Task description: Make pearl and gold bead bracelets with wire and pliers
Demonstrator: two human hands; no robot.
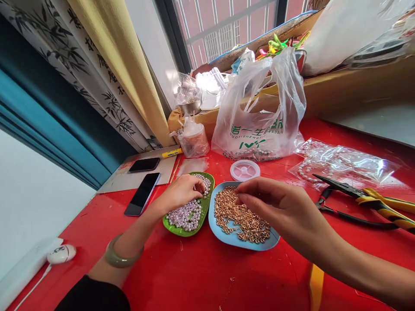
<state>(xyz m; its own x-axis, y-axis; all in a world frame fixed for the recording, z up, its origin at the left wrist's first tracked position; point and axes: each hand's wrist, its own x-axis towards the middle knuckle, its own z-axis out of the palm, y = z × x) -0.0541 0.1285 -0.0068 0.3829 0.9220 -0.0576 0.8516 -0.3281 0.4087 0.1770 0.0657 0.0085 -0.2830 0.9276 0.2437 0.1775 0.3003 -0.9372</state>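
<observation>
My left hand (183,191) reaches over a green dish (207,203) of pearl beads (185,216). Its fingers curl down among the beads, and whatever they pinch is hidden. Beside that dish stands a light blue dish (223,239) with a heap of small gold-coloured metal pieces (241,216), some of them ring-shaped. My right hand (275,201) is above the right side of this dish, thumb and forefinger drawn together at their tips. Anything between those tips is too small to name. A thin chain (231,285) lies on the red table in front of the dishes.
Pliers (356,196) with yellow-black handles overlap a black-handled pair at right. A round clear case (245,170) and a plastic carrier bag (259,125) stand behind the dishes. Two phones (142,194) lie left, a white mouse (61,254) nearer. A yellow handle (316,287) is at front right.
</observation>
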